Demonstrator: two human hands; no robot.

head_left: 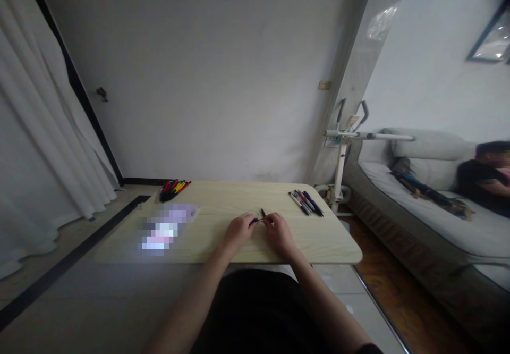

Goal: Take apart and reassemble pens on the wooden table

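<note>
Both hands meet over the near middle of a pale wooden table [223,197]. My left hand [239,228] is closed around a dark blue-purple pen piece [253,221]. A thin dark length runs from that piece to the fingertips of my right hand [278,230], which pinch its other end. The fingers hide part of both ends, so I cannot tell whether the pen is whole or in parts. Just beyond the right fingertips shows a small dark pointed piece [263,212]; whether it touches the fingers is unclear.
Several pens [306,203] lie side by side at the table's right. A bunch of red, yellow and black pens [173,189] is at the far left, with a blurred-out bright phone-like object [163,232] nearer. Exercise equipment [341,162] and a sofa [422,205] with a person stand right.
</note>
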